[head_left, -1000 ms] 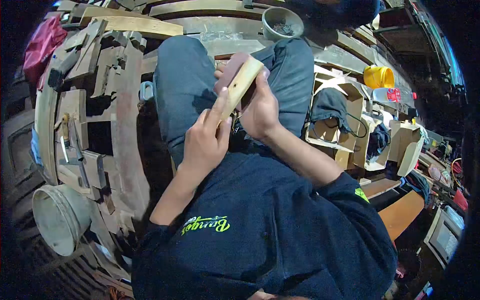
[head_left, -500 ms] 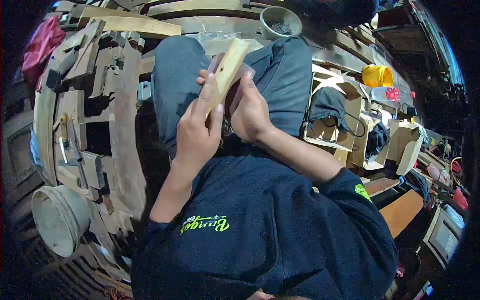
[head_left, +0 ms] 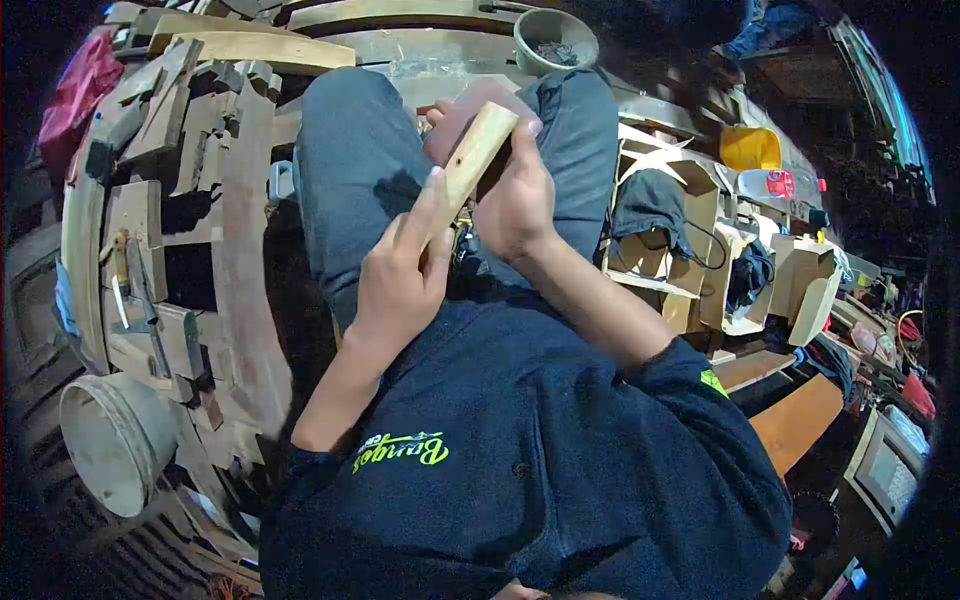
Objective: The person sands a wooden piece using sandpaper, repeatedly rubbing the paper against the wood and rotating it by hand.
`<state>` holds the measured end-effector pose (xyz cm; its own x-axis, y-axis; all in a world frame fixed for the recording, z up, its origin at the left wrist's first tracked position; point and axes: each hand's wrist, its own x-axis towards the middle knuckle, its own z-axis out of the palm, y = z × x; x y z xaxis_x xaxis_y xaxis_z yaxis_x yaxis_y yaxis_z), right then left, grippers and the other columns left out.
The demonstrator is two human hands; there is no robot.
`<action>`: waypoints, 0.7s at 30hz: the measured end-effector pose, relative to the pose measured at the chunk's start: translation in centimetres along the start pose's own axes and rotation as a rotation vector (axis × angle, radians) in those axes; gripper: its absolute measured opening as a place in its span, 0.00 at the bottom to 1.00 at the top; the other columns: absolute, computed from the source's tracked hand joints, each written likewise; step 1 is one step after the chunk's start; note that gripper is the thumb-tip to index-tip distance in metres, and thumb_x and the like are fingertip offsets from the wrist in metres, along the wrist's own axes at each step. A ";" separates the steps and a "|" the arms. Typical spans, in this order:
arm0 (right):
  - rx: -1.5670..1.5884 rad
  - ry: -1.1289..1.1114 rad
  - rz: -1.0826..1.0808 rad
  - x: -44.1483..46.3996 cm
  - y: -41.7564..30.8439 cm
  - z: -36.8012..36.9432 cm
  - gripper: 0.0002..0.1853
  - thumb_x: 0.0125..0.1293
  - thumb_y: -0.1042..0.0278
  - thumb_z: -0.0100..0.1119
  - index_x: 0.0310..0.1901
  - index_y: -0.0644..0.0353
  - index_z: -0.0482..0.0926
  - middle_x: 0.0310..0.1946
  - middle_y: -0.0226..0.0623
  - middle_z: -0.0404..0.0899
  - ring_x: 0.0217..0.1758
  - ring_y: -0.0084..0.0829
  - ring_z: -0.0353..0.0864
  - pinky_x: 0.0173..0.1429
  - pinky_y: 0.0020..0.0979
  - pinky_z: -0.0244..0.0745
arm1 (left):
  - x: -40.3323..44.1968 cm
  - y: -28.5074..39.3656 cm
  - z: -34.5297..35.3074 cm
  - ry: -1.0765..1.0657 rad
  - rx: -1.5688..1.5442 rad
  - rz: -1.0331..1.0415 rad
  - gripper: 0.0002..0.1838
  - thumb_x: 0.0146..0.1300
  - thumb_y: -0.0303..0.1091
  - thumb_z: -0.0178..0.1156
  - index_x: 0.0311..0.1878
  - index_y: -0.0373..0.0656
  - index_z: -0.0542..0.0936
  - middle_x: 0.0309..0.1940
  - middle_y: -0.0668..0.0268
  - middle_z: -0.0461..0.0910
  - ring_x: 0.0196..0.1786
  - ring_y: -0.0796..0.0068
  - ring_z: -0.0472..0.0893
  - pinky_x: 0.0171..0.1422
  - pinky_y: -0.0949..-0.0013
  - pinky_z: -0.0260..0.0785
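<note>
My left hand (head_left: 403, 268) grips the lower end of a pale wooden piece (head_left: 480, 148) that has a small dark knot. The piece slants up and to the right over my lap. Behind it, a pinkish-brown sheet (head_left: 463, 112), which looks like sandpaper, lies in my right hand (head_left: 517, 205). That hand is cupped round the sheet, its fingertips showing at the sheet's left edge and its thumb beside the wood's upper end. The wood rests against the sheet.
Wooden boards (head_left: 240, 220) lie at the left, with a whitish bucket (head_left: 115, 440) below and a knife (head_left: 121, 280) on them. A grey bucket (head_left: 556, 42) stands beyond my knees. Cardboard boxes (head_left: 705, 215), a yellow container (head_left: 750, 149) and a bottle (head_left: 768, 184) are at the right.
The wooden piece first slid up and left across the sheet, then came back down and right. Both hands still hold their things, and more of the sheet shows now.
</note>
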<state>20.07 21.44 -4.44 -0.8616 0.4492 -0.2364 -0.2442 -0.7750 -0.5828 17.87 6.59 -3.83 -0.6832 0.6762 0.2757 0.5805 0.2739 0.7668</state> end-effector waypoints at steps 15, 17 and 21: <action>0.066 -0.079 0.045 -1.1 1.3 0.6 0.37 0.79 0.40 0.20 0.69 0.68 0.61 0.63 0.51 0.72 0.66 0.43 0.73 0.74 0.43 0.66 | 1.1 0.8 -0.8 -0.052 -0.023 -0.137 0.27 0.71 0.28 0.53 0.73 0.37 0.66 0.62 0.45 0.76 0.60 0.45 0.79 0.62 0.56 0.71; 0.031 -0.075 0.027 -0.5 0.0 0.9 0.37 0.79 0.40 0.20 0.69 0.68 0.61 0.64 0.51 0.71 0.67 0.43 0.73 0.74 0.43 0.66 | 0.6 1.3 -0.7 -0.072 -0.016 -0.145 0.27 0.71 0.28 0.53 0.73 0.37 0.66 0.61 0.45 0.76 0.59 0.45 0.79 0.61 0.56 0.72; -0.029 -0.064 -0.017 -0.2 -0.3 0.0 0.37 0.79 0.41 0.18 0.73 0.65 0.55 0.69 0.53 0.66 0.73 0.45 0.66 0.77 0.45 0.60 | -0.5 0.4 -0.5 -0.084 0.009 -0.125 0.28 0.70 0.29 0.55 0.73 0.42 0.66 0.48 0.46 0.79 0.47 0.43 0.81 0.51 0.53 0.73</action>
<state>20.29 21.57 -4.25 -0.8842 0.4324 -0.1767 -0.2469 -0.7539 -0.6088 18.24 6.04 -3.41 -0.7113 0.6911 0.1282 0.4974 0.3659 0.7866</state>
